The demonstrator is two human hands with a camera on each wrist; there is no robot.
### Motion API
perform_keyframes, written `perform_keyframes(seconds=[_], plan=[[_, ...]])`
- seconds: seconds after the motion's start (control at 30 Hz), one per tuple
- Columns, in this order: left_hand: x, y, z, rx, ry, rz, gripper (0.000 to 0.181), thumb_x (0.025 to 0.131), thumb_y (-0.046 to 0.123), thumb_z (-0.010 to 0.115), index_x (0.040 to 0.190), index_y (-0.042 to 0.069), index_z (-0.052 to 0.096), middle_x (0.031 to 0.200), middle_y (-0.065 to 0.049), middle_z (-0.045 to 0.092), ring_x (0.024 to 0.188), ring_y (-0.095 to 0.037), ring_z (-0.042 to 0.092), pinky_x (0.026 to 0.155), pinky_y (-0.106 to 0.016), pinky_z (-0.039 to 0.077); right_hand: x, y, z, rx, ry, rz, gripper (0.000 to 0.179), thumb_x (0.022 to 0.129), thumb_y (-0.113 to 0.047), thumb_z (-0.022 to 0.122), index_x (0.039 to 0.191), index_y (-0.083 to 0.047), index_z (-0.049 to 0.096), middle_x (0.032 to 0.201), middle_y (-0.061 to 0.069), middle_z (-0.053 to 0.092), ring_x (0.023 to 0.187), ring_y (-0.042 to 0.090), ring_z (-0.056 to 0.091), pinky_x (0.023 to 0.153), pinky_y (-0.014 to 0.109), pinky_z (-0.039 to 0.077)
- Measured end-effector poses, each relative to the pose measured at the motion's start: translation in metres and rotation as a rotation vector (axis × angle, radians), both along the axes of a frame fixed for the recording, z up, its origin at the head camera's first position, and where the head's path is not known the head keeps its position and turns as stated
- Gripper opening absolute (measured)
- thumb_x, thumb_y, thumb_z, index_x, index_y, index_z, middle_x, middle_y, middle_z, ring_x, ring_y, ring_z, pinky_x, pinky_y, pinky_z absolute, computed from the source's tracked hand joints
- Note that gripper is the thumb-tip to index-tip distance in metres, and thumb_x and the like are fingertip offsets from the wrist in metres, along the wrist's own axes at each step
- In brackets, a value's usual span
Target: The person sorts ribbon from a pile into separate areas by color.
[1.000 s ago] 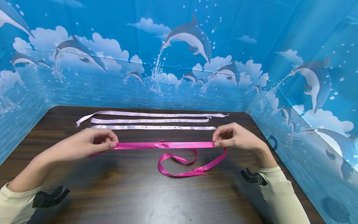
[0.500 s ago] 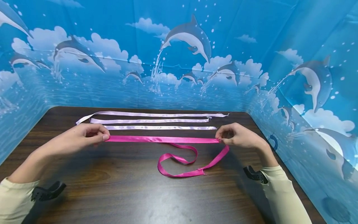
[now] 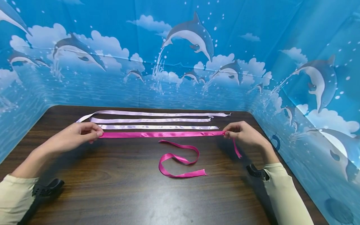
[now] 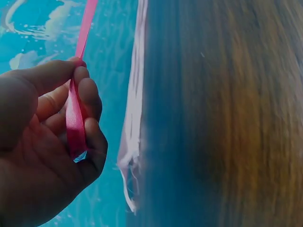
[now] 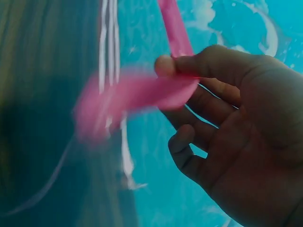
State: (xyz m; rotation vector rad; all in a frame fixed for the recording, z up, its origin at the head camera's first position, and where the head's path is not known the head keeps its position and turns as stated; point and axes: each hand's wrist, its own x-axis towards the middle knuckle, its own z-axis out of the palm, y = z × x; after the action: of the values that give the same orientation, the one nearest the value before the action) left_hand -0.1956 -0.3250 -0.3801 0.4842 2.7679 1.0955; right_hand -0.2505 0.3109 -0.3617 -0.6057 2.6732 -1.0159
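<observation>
A bright pink satin ribbon [image 3: 163, 134] is stretched straight between both hands, just in front of the pale ribbons. My left hand [image 3: 77, 136] pinches it between thumb and fingers; in the left wrist view a tail of the ribbon [image 4: 75, 120] runs down inside the palm. My right hand [image 3: 247, 134] pinches the other side, and a loose pink tail [image 3: 237, 149] hangs below it. In the right wrist view that tail is blurred. A second pink ribbon [image 3: 180, 159] lies in an S-curve on the table below the stretched one.
Across the back of the dark wooden table [image 3: 126, 193] lie three pale lilac ribbons, the front ribbon [image 3: 157, 127], the middle ribbon [image 3: 152, 120] and the rear ribbon [image 3: 157, 114]. A blue dolphin-print curtain [image 3: 174, 84] stands behind and at the sides.
Both hands have moved farther from the body and apart, carrying the taut pink ribbon toward the pale ones. Its right tail has come away from the curved pink ribbon, which stays on the table.
</observation>
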Motion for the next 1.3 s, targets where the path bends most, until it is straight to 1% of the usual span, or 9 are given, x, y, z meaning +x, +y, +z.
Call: perform_keyframes(seconds=[0.1,0.37,0.5,0.6,0.77,0.87,1.03,1.17,1.3], plan=[[-0.003,-0.004,-0.005,-0.039,-0.007,0.022,0.021,0.107,0.026,0.058,0.11,0.007,0.066,0.085,-0.006,0.06,0.078,-0.021,0.057,0.067,-0.031,0.043,-0.008,0.008,-0.011,-0.02,-0.025,-0.028,0.02,0.103,-0.014,0.062,0.113,-0.001,0.072,0.099,0.019,0.071,0.084,0.032,0.063,0.073,0.048,0.054],[-0.008,-0.015,-0.016,-0.106,-0.011,0.105,0.036,0.105,0.038,0.058,0.109,0.004,0.068,0.081,-0.005,0.058,0.074,-0.021,0.056,0.062,-0.033,0.042,-0.022,0.027,-0.039,-0.072,-0.095,-0.098,0.028,0.105,-0.021,0.06,0.112,0.004,0.071,0.092,0.017,0.07,0.086,0.038,0.063,0.085,0.05,0.046],[-0.011,-0.021,-0.021,-0.134,-0.054,0.142,0.04,0.104,0.043,0.059,0.105,0.004,0.067,0.08,-0.004,0.058,0.072,-0.021,0.053,0.059,-0.034,0.039,-0.025,0.035,-0.048,-0.089,-0.121,-0.095,0.028,0.106,-0.02,0.059,0.108,0.006,0.07,0.087,0.017,0.068,0.078,0.033,0.063,0.08,0.045,0.048],[-0.012,-0.025,-0.025,-0.151,-0.085,0.151,0.037,0.104,0.041,0.06,0.105,0.004,0.068,0.079,-0.003,0.058,0.072,-0.022,0.051,0.06,-0.034,0.037,-0.026,0.037,-0.053,-0.067,-0.14,-0.101,0.028,0.106,-0.02,0.058,0.105,0.005,0.07,0.083,0.016,0.067,0.073,0.028,0.061,0.076,0.04,0.048],[-0.013,-0.028,-0.028,-0.173,-0.091,0.157,0.03,0.104,0.032,0.062,0.108,0.003,0.069,0.08,-0.002,0.059,0.075,-0.022,0.054,0.064,-0.037,0.039,-0.027,0.037,-0.056,-0.018,-0.141,-0.123,0.024,0.104,-0.019,0.061,0.1,0.003,0.071,0.079,0.013,0.064,0.07,0.025,0.057,0.07,0.037,0.046],[-0.014,-0.03,-0.027,-0.185,-0.086,0.156,0.025,0.103,0.027,0.063,0.107,0.002,0.069,0.081,-0.002,0.06,0.075,-0.021,0.055,0.065,-0.038,0.041,-0.027,0.036,-0.055,0.012,-0.117,-0.102,0.024,0.103,-0.019,0.063,0.096,0.002,0.071,0.075,0.012,0.062,0.067,0.026,0.055,0.063,0.034,0.044],[-0.015,-0.03,-0.027,-0.207,-0.054,0.151,0.018,0.101,0.02,0.066,0.103,0.003,0.07,0.081,-0.002,0.06,0.073,-0.02,0.055,0.063,-0.037,0.041,-0.025,0.035,-0.052,0.049,-0.105,-0.095,0.023,0.102,-0.019,0.065,0.093,0.002,0.069,0.073,0.011,0.061,0.065,0.024,0.055,0.059,0.031,0.041],[-0.016,-0.03,-0.026,-0.239,-0.028,0.153,0.019,0.1,0.021,0.066,0.101,0.003,0.07,0.076,-0.001,0.059,0.069,-0.02,0.054,0.061,-0.037,0.04,-0.024,0.033,-0.049,0.099,-0.102,-0.107,0.023,0.101,-0.021,0.066,0.097,0.001,0.069,0.074,0.01,0.062,0.065,0.023,0.056,0.06,0.033,0.044],[-0.015,-0.033,-0.024,-0.312,0.01,0.164,0.029,0.101,0.031,0.065,0.1,0.002,0.068,0.076,-0.003,0.057,0.072,-0.024,0.053,0.063,-0.039,0.039,-0.021,0.029,-0.044,0.173,-0.067,-0.129,0.022,0.101,-0.022,0.067,0.101,-0.001,0.07,0.077,0.009,0.064,0.067,0.024,0.058,0.062,0.037,0.048]])
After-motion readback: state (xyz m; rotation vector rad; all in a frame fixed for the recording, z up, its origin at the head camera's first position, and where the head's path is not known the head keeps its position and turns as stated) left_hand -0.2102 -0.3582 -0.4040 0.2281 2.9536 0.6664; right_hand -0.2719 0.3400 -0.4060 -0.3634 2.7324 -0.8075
